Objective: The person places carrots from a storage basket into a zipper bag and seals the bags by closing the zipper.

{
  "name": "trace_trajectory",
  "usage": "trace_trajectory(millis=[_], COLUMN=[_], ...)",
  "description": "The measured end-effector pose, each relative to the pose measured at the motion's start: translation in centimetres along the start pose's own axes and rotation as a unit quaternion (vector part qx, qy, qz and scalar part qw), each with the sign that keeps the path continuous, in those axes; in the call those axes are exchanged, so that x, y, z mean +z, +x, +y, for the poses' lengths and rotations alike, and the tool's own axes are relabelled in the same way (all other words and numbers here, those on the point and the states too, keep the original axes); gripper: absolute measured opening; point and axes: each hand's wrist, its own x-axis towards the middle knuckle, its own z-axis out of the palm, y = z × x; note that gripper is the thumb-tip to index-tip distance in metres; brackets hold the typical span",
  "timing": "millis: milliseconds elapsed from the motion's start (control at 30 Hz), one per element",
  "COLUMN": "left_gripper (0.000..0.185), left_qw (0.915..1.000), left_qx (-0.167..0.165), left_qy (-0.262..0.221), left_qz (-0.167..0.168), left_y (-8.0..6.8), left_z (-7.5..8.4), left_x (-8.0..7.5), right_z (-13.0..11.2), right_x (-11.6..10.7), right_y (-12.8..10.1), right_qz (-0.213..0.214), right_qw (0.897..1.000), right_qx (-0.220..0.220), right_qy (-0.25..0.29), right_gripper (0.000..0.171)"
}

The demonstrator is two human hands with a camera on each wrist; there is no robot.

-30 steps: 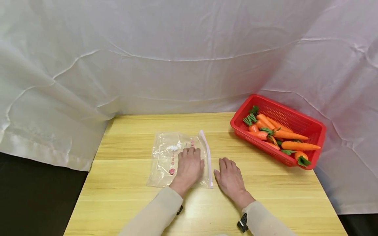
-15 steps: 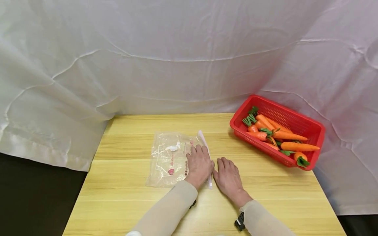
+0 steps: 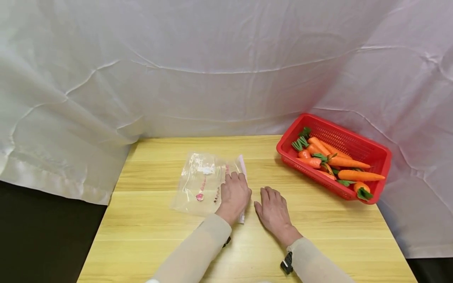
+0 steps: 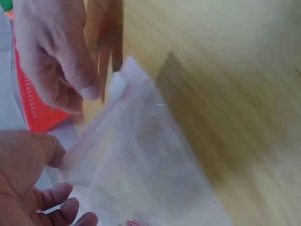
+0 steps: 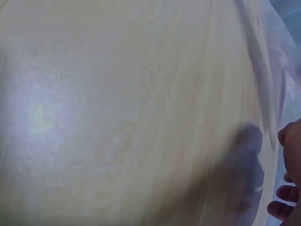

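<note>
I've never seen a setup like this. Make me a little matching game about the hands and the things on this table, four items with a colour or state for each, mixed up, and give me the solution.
Things:
1. left hand
2. carrots
3. right hand
4. basket

Colour or state:
A. red, with many small holes
B. holding nothing
C. gripping an edge of the clear plastic bag
D. orange, several together

Right pairs: 1-C, 2-D, 3-B, 4-A
</note>
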Motion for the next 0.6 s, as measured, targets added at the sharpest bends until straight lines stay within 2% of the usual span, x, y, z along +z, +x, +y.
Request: trace_trajectory(millis=[267, 467, 600], left_gripper=[0.034, 0.029, 0.024], left_qw=[0.9992, 0.9968, 0.9923], left_qx=[0.013, 0.024, 0.024], left_qy=[0.031, 0.01, -0.023], left_qz=[0.021, 0.076, 0.119], left_y=[0.1, 0.0, 0.0], left_z=[-1.3, -1.6, -1.5], left_x=[-1.6, -3.6, -5.3], right_z=[-0.3, -1.6, -2.6], right_x=[-0.7, -2.1, -3.3], right_y=[0.4, 1.4, 2.2], right_qz=[0.008, 0.057, 0.049], right_qw=[1.0, 0.998, 0.996], right_qx=[0.007, 0.014, 0.053], right_qy=[0.006, 0.039, 0.059], right_gripper=[0.057, 0.056, 0.056])
